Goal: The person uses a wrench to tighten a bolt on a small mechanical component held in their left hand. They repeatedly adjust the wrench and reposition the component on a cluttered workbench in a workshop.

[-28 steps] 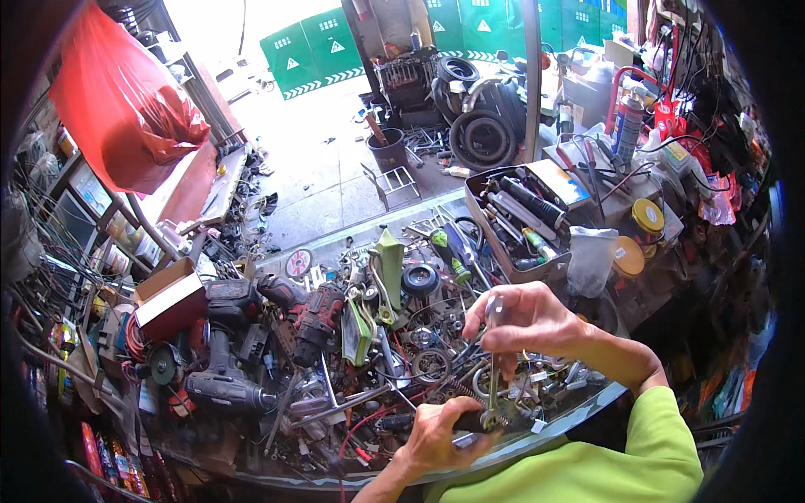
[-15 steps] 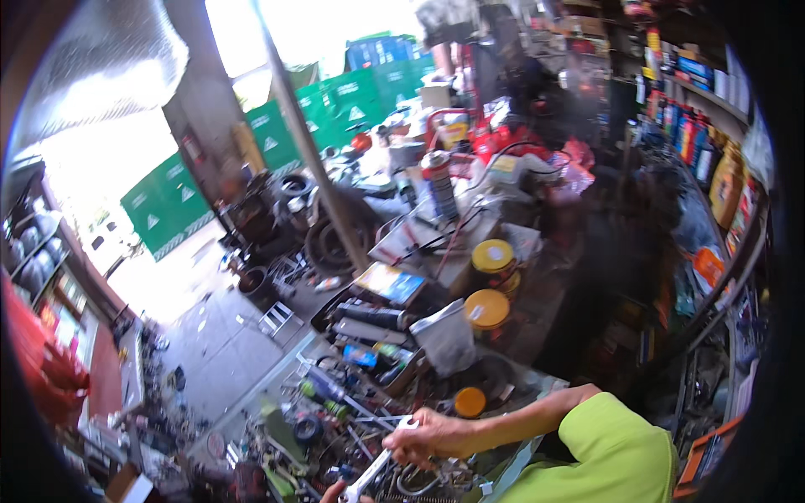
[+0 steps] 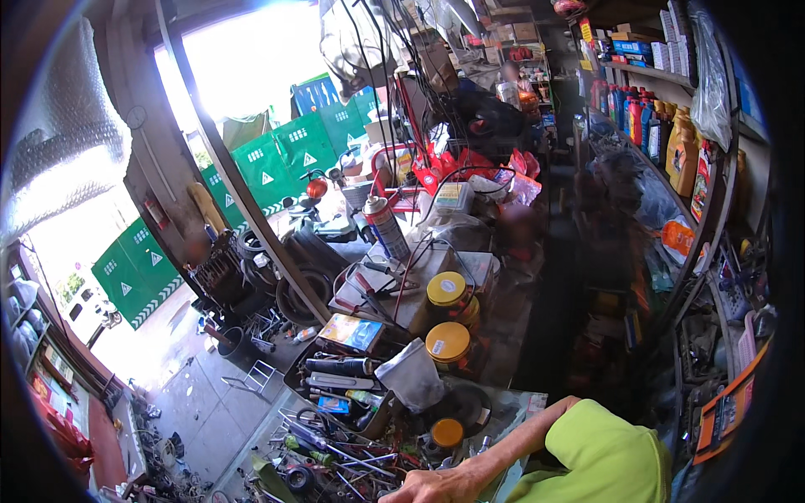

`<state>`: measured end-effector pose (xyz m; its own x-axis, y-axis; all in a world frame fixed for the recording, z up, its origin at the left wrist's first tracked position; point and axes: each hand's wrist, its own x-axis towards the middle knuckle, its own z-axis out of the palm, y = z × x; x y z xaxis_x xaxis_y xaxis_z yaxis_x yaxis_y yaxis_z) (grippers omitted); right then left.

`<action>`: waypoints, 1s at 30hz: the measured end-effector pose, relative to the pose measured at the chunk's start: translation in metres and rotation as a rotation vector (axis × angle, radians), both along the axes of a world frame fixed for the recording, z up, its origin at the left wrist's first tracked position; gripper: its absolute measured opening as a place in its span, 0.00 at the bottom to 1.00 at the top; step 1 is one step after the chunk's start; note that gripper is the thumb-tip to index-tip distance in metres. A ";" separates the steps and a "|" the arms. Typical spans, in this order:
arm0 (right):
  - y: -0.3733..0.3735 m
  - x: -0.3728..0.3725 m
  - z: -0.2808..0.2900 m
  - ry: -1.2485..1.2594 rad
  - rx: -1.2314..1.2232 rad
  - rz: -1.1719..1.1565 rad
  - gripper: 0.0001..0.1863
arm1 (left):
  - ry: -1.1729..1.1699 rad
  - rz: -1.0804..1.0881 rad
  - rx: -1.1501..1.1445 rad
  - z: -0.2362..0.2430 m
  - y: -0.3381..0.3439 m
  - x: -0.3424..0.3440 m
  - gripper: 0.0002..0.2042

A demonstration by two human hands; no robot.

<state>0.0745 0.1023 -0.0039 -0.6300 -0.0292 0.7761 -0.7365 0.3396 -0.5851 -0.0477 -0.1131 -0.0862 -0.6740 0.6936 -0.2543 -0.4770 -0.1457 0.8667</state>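
My right hand is at the lower edge, its back and knuckles showing. The picture's edge cuts off the fingers, so what they hold is hidden. The bare right forearm comes in from a lime-green sleeve. Just beyond the hand, a heap of loose hand tools and metal parts covers the glass-topped bench. A small jar with an orange lid stands close to the forearm. My left hand is out of the picture.
Two yellow-lidded tubs and a spray can stand farther back. A crowded box sits beyond the tools. A slanting metal post rises at the left. Shelves of bottles line the right side. Green barriers stand outside.
The wrench that my right hand held and the left fingertips near it have dropped out of sight below the lower edge. The right hand sits lower, and the whole view has shifted.
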 end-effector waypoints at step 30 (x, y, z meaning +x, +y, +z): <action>-0.038 0.071 0.001 -0.067 0.571 -0.567 0.15 | 0.811 -0.029 -0.118 0.047 0.056 0.048 0.20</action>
<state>0.1459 0.0640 -0.0027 -0.7128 -0.0720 0.6976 -0.3318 0.9110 -0.2451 -0.0001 -0.0574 -0.0395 -0.6620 0.7125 0.2325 0.3028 -0.0294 0.9526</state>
